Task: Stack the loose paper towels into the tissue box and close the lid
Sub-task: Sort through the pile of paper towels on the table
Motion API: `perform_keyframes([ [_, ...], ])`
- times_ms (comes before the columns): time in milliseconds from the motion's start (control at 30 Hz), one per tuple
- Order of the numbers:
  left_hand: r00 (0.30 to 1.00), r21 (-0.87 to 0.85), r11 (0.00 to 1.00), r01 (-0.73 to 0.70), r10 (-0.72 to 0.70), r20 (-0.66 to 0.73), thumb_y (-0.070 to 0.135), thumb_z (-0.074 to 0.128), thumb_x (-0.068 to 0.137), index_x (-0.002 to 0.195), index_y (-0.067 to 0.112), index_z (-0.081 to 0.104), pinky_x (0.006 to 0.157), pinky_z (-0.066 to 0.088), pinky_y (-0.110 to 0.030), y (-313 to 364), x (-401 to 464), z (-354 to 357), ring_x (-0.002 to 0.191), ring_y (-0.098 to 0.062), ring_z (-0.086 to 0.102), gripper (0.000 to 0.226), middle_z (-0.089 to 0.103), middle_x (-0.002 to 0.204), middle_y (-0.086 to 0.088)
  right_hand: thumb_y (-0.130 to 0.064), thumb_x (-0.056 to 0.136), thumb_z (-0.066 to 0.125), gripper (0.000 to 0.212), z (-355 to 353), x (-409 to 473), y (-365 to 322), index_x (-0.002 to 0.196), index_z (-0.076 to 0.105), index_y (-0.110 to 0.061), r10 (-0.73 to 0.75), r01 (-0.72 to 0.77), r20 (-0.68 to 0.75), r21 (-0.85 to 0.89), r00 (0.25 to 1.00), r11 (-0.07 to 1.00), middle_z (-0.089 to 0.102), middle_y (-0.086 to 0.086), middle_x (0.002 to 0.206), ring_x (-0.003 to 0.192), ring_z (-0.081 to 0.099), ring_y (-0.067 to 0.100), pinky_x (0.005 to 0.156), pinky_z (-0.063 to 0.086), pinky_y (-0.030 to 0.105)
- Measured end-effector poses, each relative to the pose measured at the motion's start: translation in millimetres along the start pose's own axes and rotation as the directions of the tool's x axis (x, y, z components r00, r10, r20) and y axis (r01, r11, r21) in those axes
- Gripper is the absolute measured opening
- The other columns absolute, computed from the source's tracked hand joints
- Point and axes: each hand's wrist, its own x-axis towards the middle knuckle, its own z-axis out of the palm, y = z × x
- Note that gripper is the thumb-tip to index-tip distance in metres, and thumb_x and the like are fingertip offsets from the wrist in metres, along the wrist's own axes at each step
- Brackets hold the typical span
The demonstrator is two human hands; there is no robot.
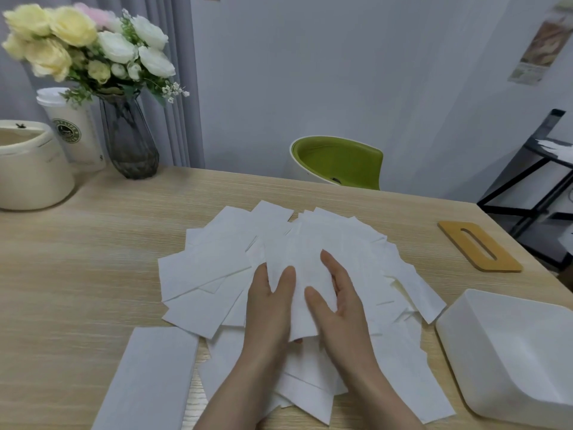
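A wooden table holds a fanned spread of white paper towels at its centre. Two bare hands meet over the spread. The left hand pinches one towel, thumb on top and fingers hidden under it. The right hand lies beside it with straight, relaxed fingers touching the same towel. A neat stack lies near left. The open white box sits at right, its wooden lid apart, farther back. Flowers in a vase stand far left.
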Motion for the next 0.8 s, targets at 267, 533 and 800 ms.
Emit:
perform_keyframes([
  [267, 0.995, 0.006, 0.998, 0.062, -0.062, 0.081, 0.019, 0.06, 0.094, 0.119, 0.017, 0.056, 0.042, 0.047, -0.026, 17, 13, -26, 0.059, -0.012, 0.066, 0.025, 0.069, 0.075, -0.002, 0.01, 0.09, 0.051, 0.046, -38, 20, -5, 0.119, 0.062, -0.023, 0.093, -0.107, 0.169, 0.075, 0.981, 0.991, 0.066, -0.002, 0.123, 0.116, 0.06, 0.016, 0.098, 0.049, 0.036],
  [533, 0.991, -0.046, 0.996, 0.082, -0.076, 0.11, 0.013, 0.056, 0.096, 0.118, 0.02, 0.063, 0.071, 0.059, -0.034, 3, 0, -10, 0.09, -0.018, 0.073, 0.025, 0.076, 0.102, 0.0, 0.01, 0.09, 0.051, 0.044, -20, 13, 3, 0.12, 0.06, -0.022, 0.072, -0.082, 0.101, 0.101, 0.992, 0.992, 0.067, -0.007, 0.117, 0.107, 0.061, -0.001, 0.087, 0.05, 0.018],
  [800, 0.997, -0.03, 0.997, 0.075, -0.074, 0.023, 0.011, 0.058, 0.093, 0.112, 0.019, 0.067, 0.083, 0.058, -0.048, -3, 0, -9, 0.091, -0.023, 0.073, 0.023, 0.076, 0.101, -0.002, 0.007, 0.09, 0.051, 0.046, -13, 3, 5, 0.122, 0.057, -0.026, 0.055, -0.057, 0.092, 0.02, 0.994, 0.998, 0.063, -0.006, 0.125, 0.118, 0.057, 0.011, 0.104, 0.045, 0.04],
])
